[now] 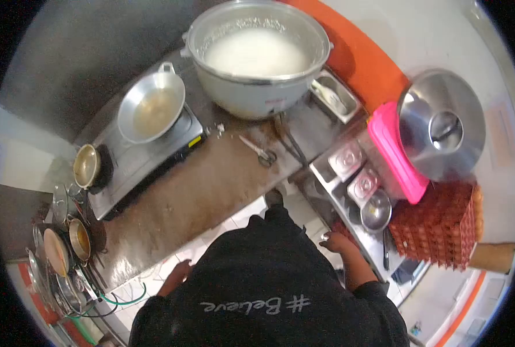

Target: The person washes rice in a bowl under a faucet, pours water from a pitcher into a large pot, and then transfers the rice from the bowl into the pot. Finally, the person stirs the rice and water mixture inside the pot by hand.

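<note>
My left hand [178, 276] hangs low beside my body, under the front edge of the brown worktop [170, 214]. It touches nothing I can see, and its fingers are mostly hidden. On the other side, my right hand [341, 244] hangs near the side counter, fingers loosely bent and apart, with a small pale glint at the fingertips. Ahead on the worktop lies a pair of scissors [260, 152]. A large pot [257, 95] of white rice stands behind it. To the left, a wok [152, 110] with some liquid rests on a gas stove [147, 156].
On the right are lidded steel containers [346, 159], a steel bowl [376, 211], a pink container [393, 153], a large lid [442, 124] and stacked egg trays [434, 225]. A steel tray [341, 95] sits by the pot. Pans [80, 240] crowd the left end.
</note>
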`<state>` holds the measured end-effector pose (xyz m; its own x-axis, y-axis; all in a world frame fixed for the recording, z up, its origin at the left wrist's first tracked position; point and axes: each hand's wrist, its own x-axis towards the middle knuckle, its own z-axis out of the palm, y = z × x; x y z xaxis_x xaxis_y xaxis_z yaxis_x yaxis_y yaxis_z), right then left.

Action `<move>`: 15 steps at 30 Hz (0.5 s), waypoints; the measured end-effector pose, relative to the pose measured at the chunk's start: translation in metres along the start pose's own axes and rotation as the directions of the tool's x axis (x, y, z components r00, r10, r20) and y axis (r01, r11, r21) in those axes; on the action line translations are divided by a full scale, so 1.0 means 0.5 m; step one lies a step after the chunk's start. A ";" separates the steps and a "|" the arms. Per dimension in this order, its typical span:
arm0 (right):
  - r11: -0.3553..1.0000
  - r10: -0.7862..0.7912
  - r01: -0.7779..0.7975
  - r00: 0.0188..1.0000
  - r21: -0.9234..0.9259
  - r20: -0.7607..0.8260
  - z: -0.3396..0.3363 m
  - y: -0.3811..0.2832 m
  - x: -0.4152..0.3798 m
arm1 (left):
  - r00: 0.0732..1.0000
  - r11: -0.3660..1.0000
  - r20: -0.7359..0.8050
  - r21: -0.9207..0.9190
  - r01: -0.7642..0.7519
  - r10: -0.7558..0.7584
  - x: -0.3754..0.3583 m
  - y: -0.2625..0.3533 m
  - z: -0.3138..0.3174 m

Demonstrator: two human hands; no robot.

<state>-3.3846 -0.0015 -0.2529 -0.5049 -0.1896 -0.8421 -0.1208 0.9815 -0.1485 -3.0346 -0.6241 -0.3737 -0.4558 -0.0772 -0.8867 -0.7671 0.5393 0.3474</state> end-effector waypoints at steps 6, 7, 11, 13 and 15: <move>0.903 -0.353 0.410 0.877 0.125 -0.327 -0.385 -0.138 0.108 | 0.990 0.994 -0.135 -0.102 0.033 -0.047 -0.005 0.230 -0.021; 0.867 -0.355 0.464 0.829 0.179 -0.431 -0.476 -0.170 0.082 | 0.985 0.992 -0.166 -0.125 0.021 -0.042 0.000 0.276 -0.031; 0.806 -0.245 0.562 0.603 0.187 -0.759 -0.746 -0.180 0.192 | 0.955 0.976 -0.297 -0.214 -0.044 -0.022 0.011 0.460 -0.076; 0.887 -0.182 0.439 0.614 0.141 -0.768 -0.859 -0.172 0.309 | 0.935 0.965 -0.355 -0.252 -0.071 -0.024 0.011 0.528 -0.091; 0.833 -0.080 0.454 0.662 0.315 -0.745 -0.929 -0.168 0.497 | 0.921 0.959 -0.388 -0.273 -0.074 -0.040 -0.003 0.573 -0.098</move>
<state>-3.8968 -0.1434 -0.2087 -0.9616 -0.2236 -0.1594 -0.0612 0.7403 -0.6695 -3.2758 -0.5106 -0.2579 -0.5645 -0.4178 -0.7119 -0.8254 0.2936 0.4822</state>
